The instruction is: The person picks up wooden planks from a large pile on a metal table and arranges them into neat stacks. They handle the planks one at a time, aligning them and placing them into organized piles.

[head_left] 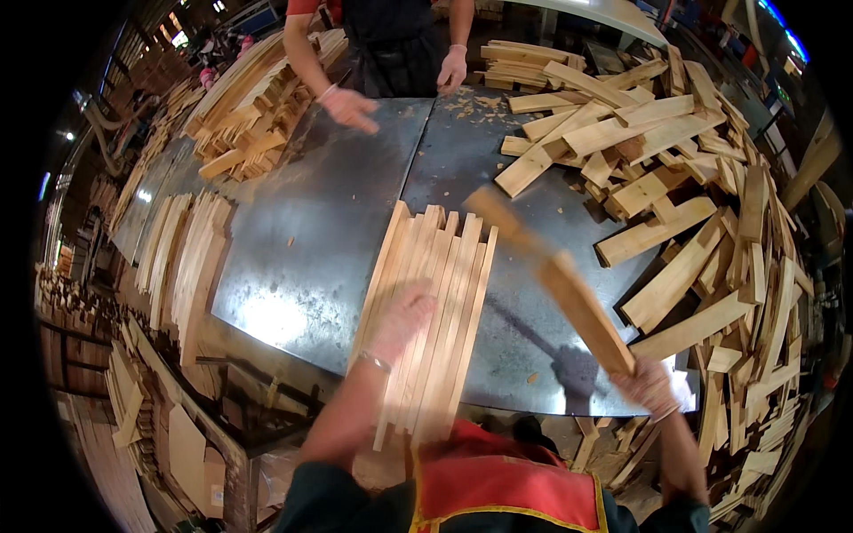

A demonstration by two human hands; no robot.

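Observation:
A row of pale wooden slats (435, 302) stands side by side on the metal tabletop in front of me, their far ends uneven. My left hand (404, 320), in a thin glove, is over the middle of this row; its fingers are smeared by motion. At the right, my gloved right hand (647, 389) grips the near end of a wooden board (586, 311), which slants up and away to the left. Its far part is blurred, so I cannot tell whether a second piece lies against it there.
A large jumbled heap of boards (657, 133) covers the right side. Stacked slats (191, 258) stand at the left edge, with another stack (253, 133) at far left. Across the metal table (302, 222), a co-worker in a dark apron (391, 44) has both gloved hands over the tabletop.

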